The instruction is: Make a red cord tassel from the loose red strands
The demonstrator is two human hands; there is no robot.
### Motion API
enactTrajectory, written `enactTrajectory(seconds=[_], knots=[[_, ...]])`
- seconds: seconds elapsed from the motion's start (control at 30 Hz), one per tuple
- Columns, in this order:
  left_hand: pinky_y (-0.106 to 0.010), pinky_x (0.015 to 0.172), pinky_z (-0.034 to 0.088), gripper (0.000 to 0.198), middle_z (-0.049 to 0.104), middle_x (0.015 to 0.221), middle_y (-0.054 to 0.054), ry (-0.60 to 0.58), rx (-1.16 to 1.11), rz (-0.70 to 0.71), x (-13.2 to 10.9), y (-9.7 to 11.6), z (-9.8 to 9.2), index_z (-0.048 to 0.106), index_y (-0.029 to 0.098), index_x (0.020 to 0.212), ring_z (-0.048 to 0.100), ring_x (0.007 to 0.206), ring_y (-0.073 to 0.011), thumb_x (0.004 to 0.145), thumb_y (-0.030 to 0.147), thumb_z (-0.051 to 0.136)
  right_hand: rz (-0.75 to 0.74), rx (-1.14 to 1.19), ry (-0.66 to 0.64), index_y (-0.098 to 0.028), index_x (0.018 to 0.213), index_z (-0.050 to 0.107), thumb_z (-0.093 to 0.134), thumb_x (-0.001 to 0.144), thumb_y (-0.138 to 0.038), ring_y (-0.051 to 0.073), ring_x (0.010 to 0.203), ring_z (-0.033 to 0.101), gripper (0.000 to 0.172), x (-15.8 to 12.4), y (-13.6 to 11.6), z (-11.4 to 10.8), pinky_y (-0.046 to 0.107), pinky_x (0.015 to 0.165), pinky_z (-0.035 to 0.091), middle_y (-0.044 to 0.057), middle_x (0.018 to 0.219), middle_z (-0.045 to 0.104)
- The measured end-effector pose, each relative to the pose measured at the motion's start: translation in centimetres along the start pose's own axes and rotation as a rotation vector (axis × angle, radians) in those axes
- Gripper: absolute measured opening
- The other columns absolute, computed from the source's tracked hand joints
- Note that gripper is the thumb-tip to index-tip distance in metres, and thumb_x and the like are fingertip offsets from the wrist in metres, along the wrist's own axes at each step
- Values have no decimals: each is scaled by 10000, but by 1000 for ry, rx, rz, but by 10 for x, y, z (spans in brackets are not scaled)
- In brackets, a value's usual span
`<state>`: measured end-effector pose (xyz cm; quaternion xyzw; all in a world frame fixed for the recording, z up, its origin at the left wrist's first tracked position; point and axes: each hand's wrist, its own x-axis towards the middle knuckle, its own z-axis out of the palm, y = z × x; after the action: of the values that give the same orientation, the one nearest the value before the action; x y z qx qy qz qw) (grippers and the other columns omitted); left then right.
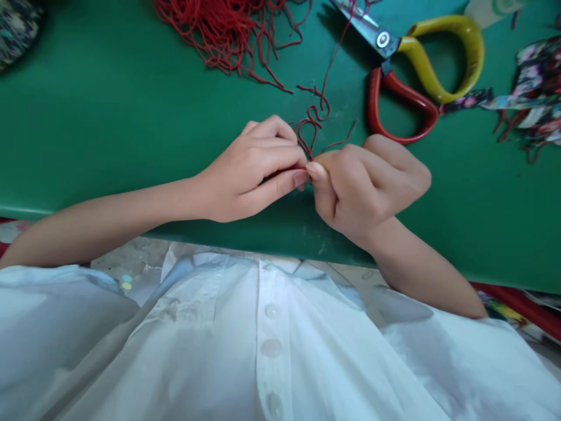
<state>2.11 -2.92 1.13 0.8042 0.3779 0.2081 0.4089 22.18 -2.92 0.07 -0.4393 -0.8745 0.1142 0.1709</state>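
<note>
Above the near edge of the green table [109, 128], my two hands meet with fingertips almost touching. My left hand [254, 169] pinches a thin red cord [314, 133] between thumb and forefinger. Close against it, my right hand [368, 181] is curled, its thumb and forefinger pressed on the same cord. A small loop of the cord stands up between the fingertips, and a short end sticks out to the right. The rest of it winds away toward the scissors. Whatever lies right between the fingertips is hidden.
A tangled heap of red cord [223, 29] lies at the far side. Scissors [383, 40] with one yellow and one red handle rest beyond my right hand. Flowered fabric scraps [541, 88] lie at the right, and patterned fabric [20, 29] at the far left corner.
</note>
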Motion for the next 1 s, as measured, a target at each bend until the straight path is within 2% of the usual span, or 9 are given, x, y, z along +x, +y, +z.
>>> enactTrajectory(seconds=[0.17,0.3,0.37,0.57,0.67,0.77,0.9,0.93,1.0], knots=[[-400,803,468,398,672,795,-52,-18,-29,2,0,0,0,574,238,761,627,917,-208,983,448,318,33,10,10,-186,627,542,218,1018,-557,117,560,402,629,-1,-2,0,303,557,279,24,533,478],[-399,772,481,424,644,753,-50,-35,-26,11,0,-2,3,552,239,752,624,816,-199,982,472,283,-158,-108,254,-189,600,547,334,1023,-365,119,539,329,505,-2,-4,3,315,539,225,17,532,487],[-403,778,482,424,642,750,-49,-38,-15,8,-1,-3,4,555,237,761,626,809,-199,982,472,279,-203,-105,321,-188,599,545,367,1014,-335,118,541,324,474,-2,-5,4,315,542,220,13,533,485],[-386,763,472,365,655,746,-41,-43,-25,3,0,-2,3,555,236,763,632,809,-191,982,402,316,22,24,40,-181,583,503,268,1027,-502,119,562,414,596,-1,-2,1,303,583,312,21,515,456],[-378,771,465,330,668,753,-30,-46,-67,5,1,-1,1,560,239,776,638,809,-184,979,375,339,73,68,-30,-181,596,511,214,1015,-568,122,572,444,642,1,-2,-1,301,584,336,28,519,468],[-378,775,460,301,679,760,-21,-44,-94,13,1,-2,1,563,244,795,642,811,-184,977,356,351,42,20,32,-185,593,506,199,1008,-586,117,541,410,654,3,-3,-1,305,545,299,27,507,472],[-374,771,466,285,680,725,-19,-40,-78,10,0,-2,2,575,242,817,648,799,-182,976,328,355,-103,-94,257,-188,557,480,295,1015,-519,107,479,303,594,7,-7,0,308,492,232,13,468,477],[-370,768,469,281,675,708,-19,-35,-67,7,0,-2,2,582,238,828,651,794,-181,974,321,358,-107,-110,255,-189,556,476,302,1010,-529,106,472,289,593,8,-8,0,307,488,231,11,465,477],[-362,763,476,270,667,682,-21,-15,-40,2,-1,-2,3,599,231,850,658,790,-181,968,313,371,-59,-112,162,-191,565,469,258,1003,-578,103,468,287,621,9,-8,-2,305,494,249,14,469,470]])
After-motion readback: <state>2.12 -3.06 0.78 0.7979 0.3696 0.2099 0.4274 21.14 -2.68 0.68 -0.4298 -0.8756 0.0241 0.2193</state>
